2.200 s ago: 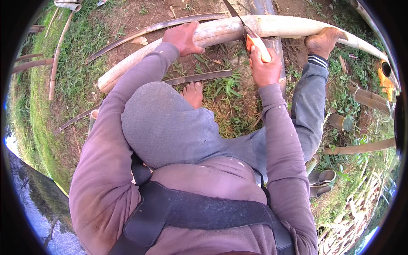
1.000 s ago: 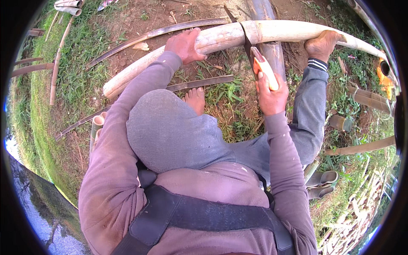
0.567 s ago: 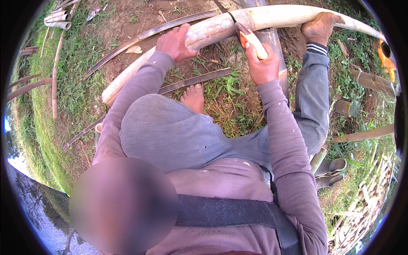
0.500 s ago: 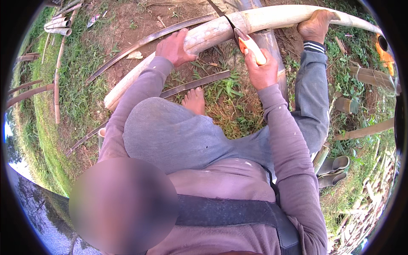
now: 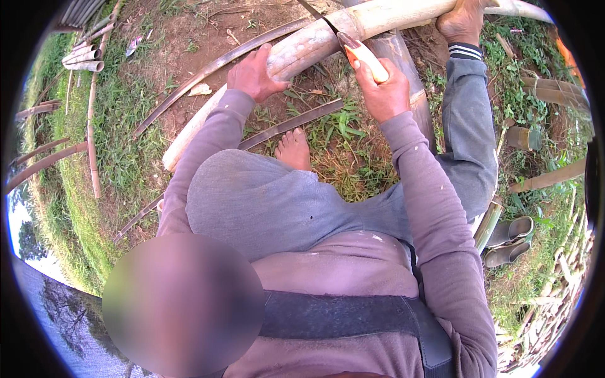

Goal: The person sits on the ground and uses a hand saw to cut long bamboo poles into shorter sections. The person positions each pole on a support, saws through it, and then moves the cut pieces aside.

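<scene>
1. Expect from the pale bamboo pole a stiff and long body, probably of moderate weight, smooth, and able to roll.
2. Better to take hold from above, on the thick part, well apart from the saw blade.
3. See the pole directly under the left grip, spread wide over it, thumb at the near side; running towards 7 and 2 o'clock.
4. Find the same pole at 11 to 12 o'clock from the right grip, wrapped closely around the saw handle.
</scene>
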Demonstrator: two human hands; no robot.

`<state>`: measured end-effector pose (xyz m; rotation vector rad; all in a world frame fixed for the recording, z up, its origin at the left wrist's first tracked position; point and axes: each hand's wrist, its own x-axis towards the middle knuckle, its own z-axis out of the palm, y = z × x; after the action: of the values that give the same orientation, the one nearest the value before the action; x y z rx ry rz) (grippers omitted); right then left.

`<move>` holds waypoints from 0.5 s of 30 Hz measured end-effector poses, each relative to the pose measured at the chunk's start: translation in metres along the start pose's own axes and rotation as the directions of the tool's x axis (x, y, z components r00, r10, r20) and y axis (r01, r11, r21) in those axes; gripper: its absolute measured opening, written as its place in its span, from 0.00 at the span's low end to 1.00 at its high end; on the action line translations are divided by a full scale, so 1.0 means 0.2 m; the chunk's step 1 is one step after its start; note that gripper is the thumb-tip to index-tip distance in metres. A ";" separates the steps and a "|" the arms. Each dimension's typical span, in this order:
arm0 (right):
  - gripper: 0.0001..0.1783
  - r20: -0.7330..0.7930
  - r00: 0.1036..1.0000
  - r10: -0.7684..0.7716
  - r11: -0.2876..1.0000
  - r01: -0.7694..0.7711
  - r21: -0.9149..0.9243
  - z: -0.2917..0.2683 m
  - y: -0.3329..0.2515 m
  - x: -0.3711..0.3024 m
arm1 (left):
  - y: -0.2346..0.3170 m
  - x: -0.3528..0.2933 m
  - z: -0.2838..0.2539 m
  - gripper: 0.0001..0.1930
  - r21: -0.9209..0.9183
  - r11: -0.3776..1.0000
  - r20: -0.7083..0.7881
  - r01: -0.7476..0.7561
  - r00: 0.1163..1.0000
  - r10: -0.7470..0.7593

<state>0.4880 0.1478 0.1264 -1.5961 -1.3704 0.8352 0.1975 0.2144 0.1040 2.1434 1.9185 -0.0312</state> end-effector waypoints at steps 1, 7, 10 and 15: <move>0.18 0.015 1.000 -0.001 1.000 0.001 -0.006 -0.02 0.00 -0.02 | -0.01 -0.01 0.00 0.58 0.011 1.000 -0.009 -0.007 1.000 0.007; 0.09 -0.039 0.997 -0.074 0.997 0.074 0.000 -0.36 -0.06 -0.50 | -0.02 -0.01 0.05 0.58 -0.011 1.000 -0.027 -0.002 1.000 0.002; 0.11 -0.004 0.999 -0.034 0.999 0.034 0.001 -0.13 0.04 -0.22 | -0.02 0.00 0.06 0.58 -0.033 0.999 0.017 0.013 1.000 -0.012; 0.14 0.016 0.999 0.049 0.998 -0.048 -0.032 -0.02 0.11 -0.08 | -0.15 -0.02 -0.02 0.57 -0.073 0.996 -0.045 0.059 0.997 -0.062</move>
<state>0.4985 0.1294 0.1082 -1.6558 -1.3678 0.8615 0.1676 0.2137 0.1036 2.0570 1.9794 0.0764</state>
